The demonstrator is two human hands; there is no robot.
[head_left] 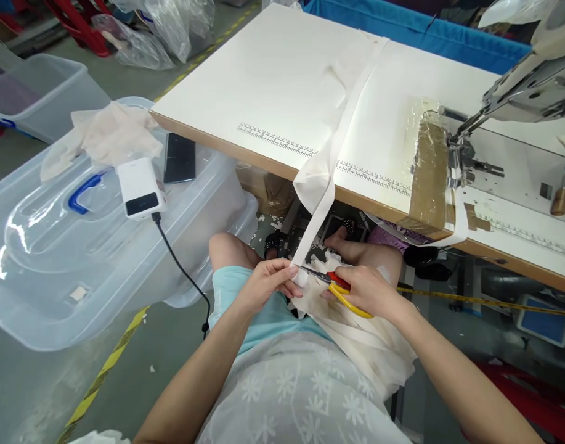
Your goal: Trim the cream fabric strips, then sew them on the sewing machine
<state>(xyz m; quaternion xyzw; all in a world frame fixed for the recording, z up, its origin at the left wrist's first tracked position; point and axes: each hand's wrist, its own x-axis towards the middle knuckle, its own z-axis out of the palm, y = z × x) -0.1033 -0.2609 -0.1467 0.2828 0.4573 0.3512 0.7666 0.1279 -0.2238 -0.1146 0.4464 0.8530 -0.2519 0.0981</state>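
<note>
Between the fingertips of my left hand (269,282) is pinched the lower end of a cream fabric strip (315,223). The strip rises from my lap over the table's front edge and runs back across the white top. In my right hand (363,288) is a pair of scissors (340,293) with yellow and red handles. Their dark blades point left and meet the strip right beside my left fingertips; whether they are parted I cannot make out. More cream fabric (365,345) lies across my lap, under the right hand.
A sewing machine (508,111) stands on the right of the white table (264,68). On a lidded clear plastic bin (46,246) at the left lie a white power bank (138,185) with a cable, a dark phone (180,158) and cream cloth (116,132). Behind the table hangs blue fabric (416,28).
</note>
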